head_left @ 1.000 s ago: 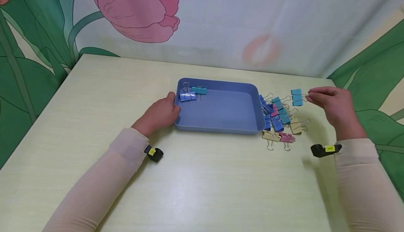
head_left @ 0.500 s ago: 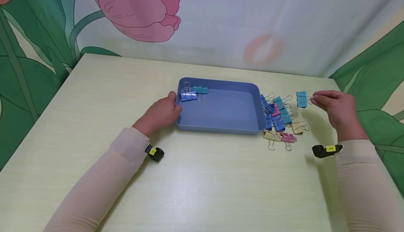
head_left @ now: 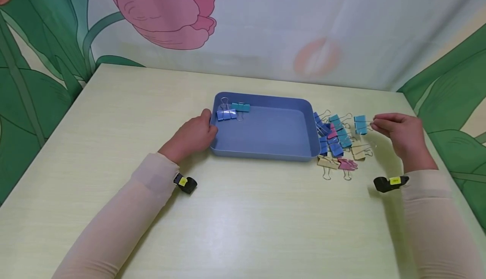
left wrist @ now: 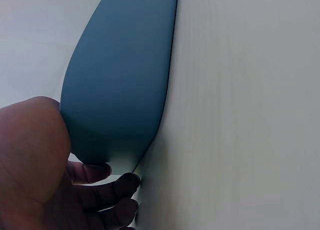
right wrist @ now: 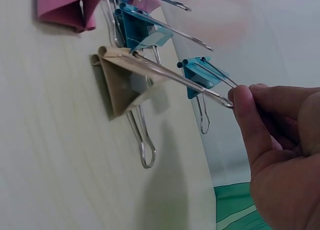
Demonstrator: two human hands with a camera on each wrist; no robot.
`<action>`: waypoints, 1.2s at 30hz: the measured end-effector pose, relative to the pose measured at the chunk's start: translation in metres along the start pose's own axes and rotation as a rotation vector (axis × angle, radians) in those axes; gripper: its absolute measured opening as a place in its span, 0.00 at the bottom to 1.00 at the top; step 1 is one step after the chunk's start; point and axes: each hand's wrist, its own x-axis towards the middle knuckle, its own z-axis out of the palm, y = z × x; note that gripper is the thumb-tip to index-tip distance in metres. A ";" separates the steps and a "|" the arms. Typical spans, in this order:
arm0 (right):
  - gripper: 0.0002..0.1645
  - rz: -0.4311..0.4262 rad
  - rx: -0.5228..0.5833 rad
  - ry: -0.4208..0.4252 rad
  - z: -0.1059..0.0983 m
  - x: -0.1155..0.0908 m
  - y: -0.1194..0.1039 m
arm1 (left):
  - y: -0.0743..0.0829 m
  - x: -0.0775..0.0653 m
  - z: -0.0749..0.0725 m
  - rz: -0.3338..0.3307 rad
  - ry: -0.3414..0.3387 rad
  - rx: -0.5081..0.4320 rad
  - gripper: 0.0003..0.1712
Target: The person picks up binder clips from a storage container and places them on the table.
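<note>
My left hand [head_left: 191,139] grips the left end of a shallow blue tray [head_left: 265,155]; in the left wrist view its thumb and fingers curl about the tray's corner [left wrist: 117,84]. Inside, near the back left, lie a shiny blue binder clip [head_left: 226,115] and a teal binder clip [head_left: 241,107]. Between thumb and fingertips, my right hand [head_left: 403,137] pinches a wire handle of a light blue binder clip [head_left: 360,125], which hangs just right of a pile of clips. From the right wrist view, this light blue clip [right wrist: 200,75] appears beyond a yellow clip [right wrist: 125,79].
Against the tray's right side lies a pile of blue, teal, pink and yellow binder clips [head_left: 335,147]. A yellow clip [head_left: 327,163] and a pink clip [head_left: 347,164] form its near edge. Behind the table [head_left: 243,220] hangs a flower-printed cloth [head_left: 258,25].
My right hand, holding the light blue clip, first shifted slightly right, then came back a little left and lower, nearer the table's front. The left hand and tray have stayed in place.
</note>
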 end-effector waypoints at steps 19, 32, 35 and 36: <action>0.22 0.025 -0.258 -0.062 0.007 0.006 0.014 | -0.002 0.001 0.002 0.000 0.008 -0.014 0.18; 0.24 0.013 -0.293 -0.069 0.008 0.011 0.016 | -0.003 0.001 0.002 -0.005 0.001 -0.017 0.19; 0.28 0.024 -0.326 -0.070 0.009 0.011 0.016 | -0.003 0.002 0.002 -0.004 -0.002 -0.017 0.19; 0.29 0.027 -0.331 -0.072 0.009 0.011 0.016 | -0.003 0.002 0.002 -0.006 -0.004 -0.019 0.19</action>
